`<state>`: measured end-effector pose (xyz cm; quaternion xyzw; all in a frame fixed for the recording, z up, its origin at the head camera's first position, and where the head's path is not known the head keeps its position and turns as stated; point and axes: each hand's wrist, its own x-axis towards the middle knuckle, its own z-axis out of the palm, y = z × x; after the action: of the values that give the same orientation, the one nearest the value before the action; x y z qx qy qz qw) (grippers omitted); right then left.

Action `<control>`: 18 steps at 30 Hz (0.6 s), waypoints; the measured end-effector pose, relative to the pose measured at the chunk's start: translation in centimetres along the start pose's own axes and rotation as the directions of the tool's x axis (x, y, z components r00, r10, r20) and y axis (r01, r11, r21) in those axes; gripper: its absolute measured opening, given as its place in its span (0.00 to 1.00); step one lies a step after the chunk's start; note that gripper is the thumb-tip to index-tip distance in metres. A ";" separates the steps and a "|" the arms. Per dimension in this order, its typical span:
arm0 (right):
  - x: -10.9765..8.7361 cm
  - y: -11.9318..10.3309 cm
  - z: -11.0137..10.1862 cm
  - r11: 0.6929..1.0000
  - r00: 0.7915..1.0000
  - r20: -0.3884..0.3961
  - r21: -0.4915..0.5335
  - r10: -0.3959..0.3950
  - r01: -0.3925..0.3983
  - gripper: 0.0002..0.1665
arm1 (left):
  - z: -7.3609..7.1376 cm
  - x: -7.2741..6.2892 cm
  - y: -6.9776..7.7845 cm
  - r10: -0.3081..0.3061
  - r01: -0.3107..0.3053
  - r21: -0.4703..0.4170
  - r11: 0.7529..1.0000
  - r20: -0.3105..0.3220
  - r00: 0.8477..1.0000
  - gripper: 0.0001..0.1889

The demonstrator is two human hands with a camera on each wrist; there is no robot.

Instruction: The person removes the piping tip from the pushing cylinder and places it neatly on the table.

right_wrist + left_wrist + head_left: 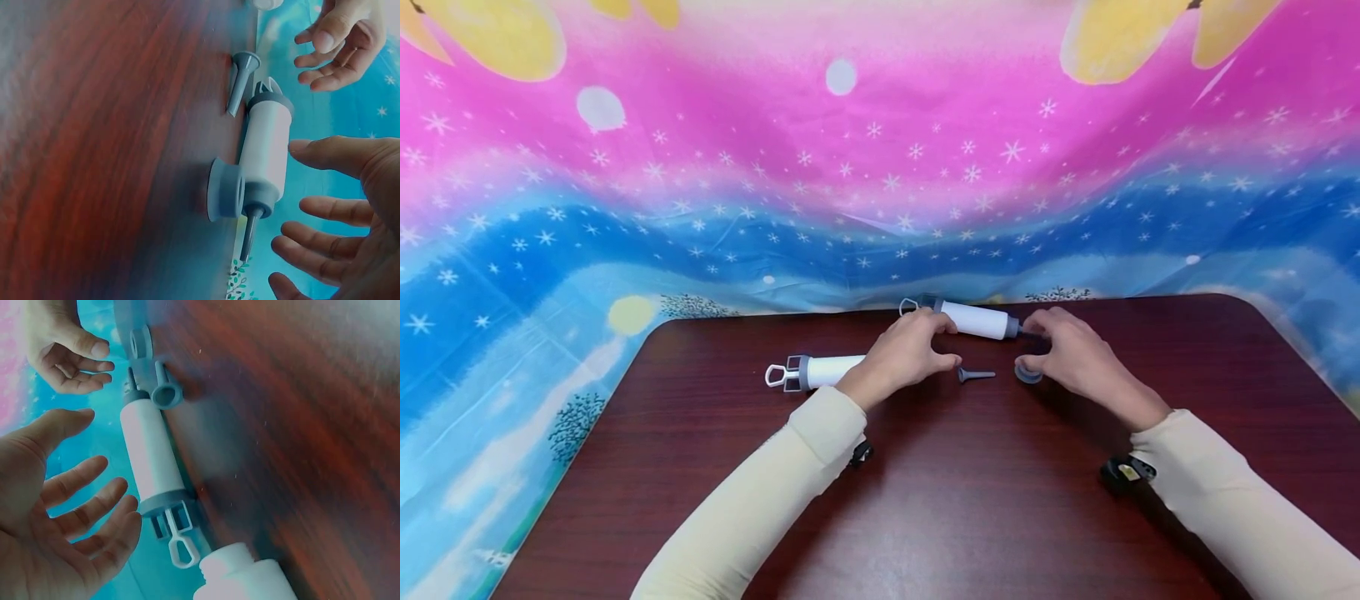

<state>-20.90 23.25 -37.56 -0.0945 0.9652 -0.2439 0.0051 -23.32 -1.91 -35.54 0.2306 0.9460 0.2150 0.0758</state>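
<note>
A white plunger-type dispenser tube (pixel 977 320) with grey ends, a thin grey spout and a white loop handle lies near the table's back edge. Behind its handle end my left hand (pixel 898 354) hovers with fingers spread and nothing in the grasp. My right hand (pixel 1075 354) is by the spout end, its fingers loosely bent and empty in the right wrist view. Between the hands lies a grey flared nozzle (pixel 976 375). A grey ring-shaped cap (pixel 226 189) sits under my right thumb in the head view.
A second white tube (pixel 831 372) with a loop handle lies at the left, its other end hidden behind my left hand in the head view; a white threaded neck (pixel 228 559) shows in the left wrist view. A patterned cloth (pixel 865 167) hangs behind the dark wooden table (pixel 940 517).
</note>
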 end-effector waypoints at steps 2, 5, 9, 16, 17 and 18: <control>0.2 0.1 -0.1 1.000 1.000 -0.004 0.002 -0.010 0.010 0.31 | -0.2 0.1 -0.2 0.012 -0.012 0.020 1.000 0.001 1.000 0.25; 0.6 0.1 -0.3 0.999 0.999 -0.001 0.006 -0.034 0.034 0.30 | -0.5 0.4 -0.4 0.033 -0.033 0.051 0.998 0.011 0.999 0.28; 1.3 0.2 -0.5 0.998 0.998 0.012 0.005 -0.055 0.055 0.30 | -0.6 1.4 -0.7 0.072 -0.073 0.121 0.990 0.018 0.997 0.30; 2.4 0.4 -0.7 0.996 0.995 0.036 0.017 -0.092 0.091 0.32 | -0.4 3.4 0.0 0.126 -0.132 0.229 0.965 0.040 0.991 0.32; 2.5 0.4 -0.7 0.995 0.994 0.037 0.022 -0.101 0.101 0.32 | -0.4 3.7 0.1 0.128 -0.135 0.239 0.962 0.044 0.991 0.32; 2.7 0.4 -0.7 0.994 0.993 0.038 0.027 -0.111 0.110 0.32 | -0.4 3.9 0.3 0.127 -0.136 0.246 0.960 0.050 0.991 0.32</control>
<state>-23.63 23.46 -37.05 -0.1524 0.9551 -0.2539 0.0118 -26.77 -0.01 -35.24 0.3043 0.9466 0.0955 0.0477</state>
